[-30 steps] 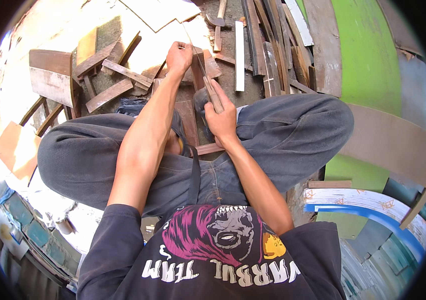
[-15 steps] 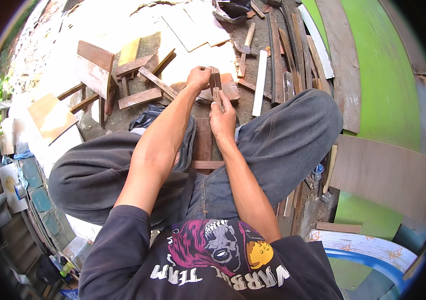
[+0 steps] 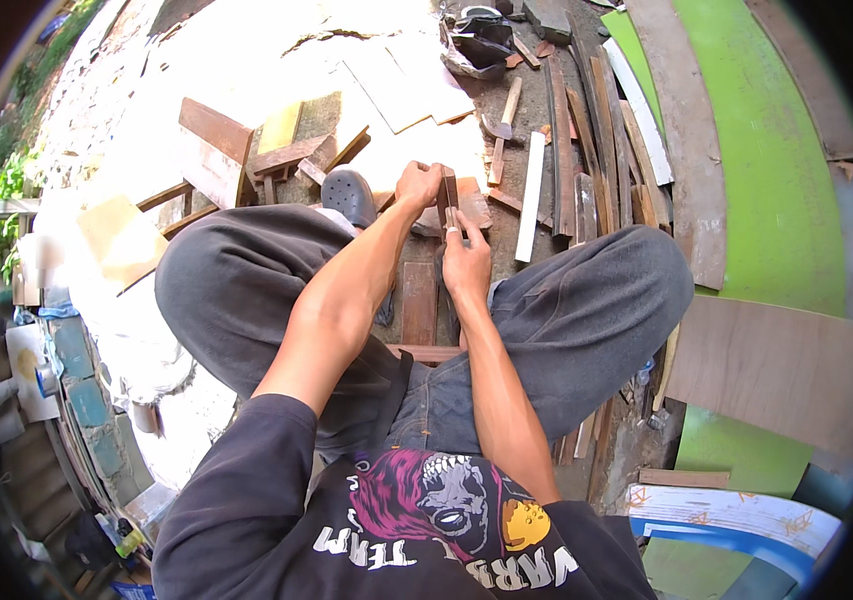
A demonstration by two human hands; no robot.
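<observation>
My left hand is closed around the upper end of a short, dark brown wood piece held upright between my knees. The fingers of my right hand are closed at its lower end. Just behind the hands, a brown block lies on the ground. Below them, between my legs, a flat reddish-brown board runs toward me. My fingers hide parts of the held piece, and its fine detail is too small to make out.
A hammer lies beyond my right hand, beside a white strip. Long wood strips and a green panel lie to the right. Nailed boards stand at left. My grey clog is near my left forearm.
My left leg has shifted, and its grey clog has come into view beside my left forearm. Both hands keep hold of the wood piece. The whole view has shifted slightly.
</observation>
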